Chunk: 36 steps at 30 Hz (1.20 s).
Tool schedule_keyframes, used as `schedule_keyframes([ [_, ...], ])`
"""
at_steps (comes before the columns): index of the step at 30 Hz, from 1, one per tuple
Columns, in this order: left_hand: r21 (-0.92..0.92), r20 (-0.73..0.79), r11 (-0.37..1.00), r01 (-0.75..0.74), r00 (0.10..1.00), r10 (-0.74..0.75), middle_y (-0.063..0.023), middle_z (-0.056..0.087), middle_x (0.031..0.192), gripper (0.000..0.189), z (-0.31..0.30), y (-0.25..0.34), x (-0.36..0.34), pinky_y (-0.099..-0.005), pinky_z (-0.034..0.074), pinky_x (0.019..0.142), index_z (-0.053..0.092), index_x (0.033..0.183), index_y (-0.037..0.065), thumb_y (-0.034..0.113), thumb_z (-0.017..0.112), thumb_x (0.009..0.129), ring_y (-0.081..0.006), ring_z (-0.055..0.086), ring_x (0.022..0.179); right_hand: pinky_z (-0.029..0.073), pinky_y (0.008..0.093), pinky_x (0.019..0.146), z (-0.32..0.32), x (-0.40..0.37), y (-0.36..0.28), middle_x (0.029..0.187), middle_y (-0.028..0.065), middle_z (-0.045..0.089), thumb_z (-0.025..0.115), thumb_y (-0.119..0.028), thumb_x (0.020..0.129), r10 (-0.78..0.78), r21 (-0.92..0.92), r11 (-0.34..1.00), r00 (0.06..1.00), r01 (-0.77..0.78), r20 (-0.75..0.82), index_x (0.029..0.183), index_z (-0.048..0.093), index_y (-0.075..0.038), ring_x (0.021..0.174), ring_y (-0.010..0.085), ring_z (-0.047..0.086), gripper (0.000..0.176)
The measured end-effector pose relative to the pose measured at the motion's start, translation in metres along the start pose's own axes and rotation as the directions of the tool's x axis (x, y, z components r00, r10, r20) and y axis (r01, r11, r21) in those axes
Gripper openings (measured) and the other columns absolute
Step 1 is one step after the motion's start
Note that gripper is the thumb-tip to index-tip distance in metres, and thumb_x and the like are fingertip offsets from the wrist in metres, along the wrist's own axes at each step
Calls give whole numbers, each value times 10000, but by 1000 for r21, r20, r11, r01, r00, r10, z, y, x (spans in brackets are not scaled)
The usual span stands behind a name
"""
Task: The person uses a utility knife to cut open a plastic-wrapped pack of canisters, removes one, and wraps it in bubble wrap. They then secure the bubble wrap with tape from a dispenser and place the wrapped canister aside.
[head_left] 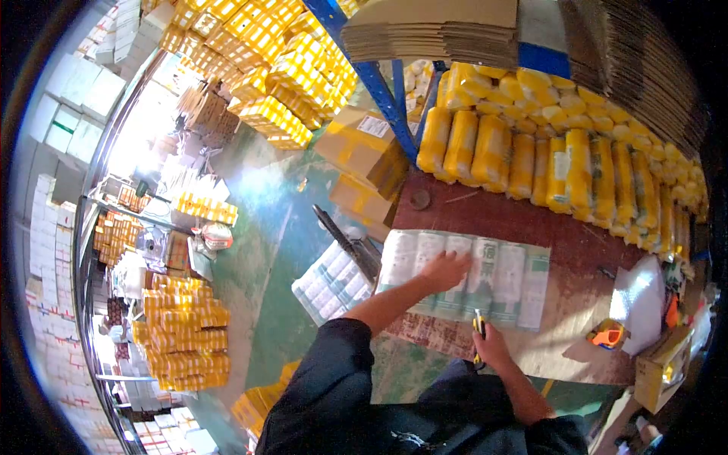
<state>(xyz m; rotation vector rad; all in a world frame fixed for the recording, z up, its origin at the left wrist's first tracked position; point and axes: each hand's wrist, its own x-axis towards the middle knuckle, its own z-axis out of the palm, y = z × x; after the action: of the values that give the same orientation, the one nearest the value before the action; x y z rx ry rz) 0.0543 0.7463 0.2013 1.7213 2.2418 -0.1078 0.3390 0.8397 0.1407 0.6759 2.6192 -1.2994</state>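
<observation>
A clear plastic pack of white rolls with green print [489, 280] lies across the worktable [584, 280] in front of me. My left hand [447, 271] rests on top of this pack, fingers stretched over the rolls. Along the table's near edge, just below the pack, my right hand [494, 347] is closed around a yellow and black utility knife [478, 337]. The knife's tip points away from me, toward the pack's lower edge.
Yellow-wrapped bundles [531, 163] line the table's back, under stacked flat cardboard [432, 34]. An orange tape dispenser [607, 334] sits at right beside bubble wrap [638, 299]. Another pack of rolls [331, 280] and cardboard cartons [356, 152] are left of the table.
</observation>
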Motion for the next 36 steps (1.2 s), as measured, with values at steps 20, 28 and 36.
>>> schedule_keyframes([
  [20, 59, 99, 998, -37, 995, 31, -95, 197, 1703, 845, -9, -18, 3, -516, 487, 970, 155, 1641, 131, 402, 599, 976, -334, 603, 1179, 566, 496, 702, -41, 29, -26, 765, 165, 706, 606, -304, 950, 247, 396, 870, 954, -295, 170, 1105, 545, 16, 725, 382, 718, 361],
  [28, -44, -89, 979, 197, 976, -200, -116, 265, 1664, 779, 20, 7, 5, -527, 440, 1042, 283, 1609, 136, 413, 604, 955, -372, 544, 1243, 518, 469, 846, -41, 33, -52, 1030, 245, 666, 635, -307, 933, 252, 485, 805, 937, -342, 244, 1229, 497, 9, 962, 380, 682, 455],
  [36, -337, -381, 881, 331, 808, -449, -117, 400, 1598, 621, 43, 11, -39, -520, 337, 1154, 475, 1502, 143, 328, 626, 929, -375, 439, 1388, 515, 451, 763, -59, 32, -76, 917, 198, 645, 610, -256, 998, 94, 488, 853, 975, -183, 200, 1159, 486, -1, 840, 322, 663, 326],
])
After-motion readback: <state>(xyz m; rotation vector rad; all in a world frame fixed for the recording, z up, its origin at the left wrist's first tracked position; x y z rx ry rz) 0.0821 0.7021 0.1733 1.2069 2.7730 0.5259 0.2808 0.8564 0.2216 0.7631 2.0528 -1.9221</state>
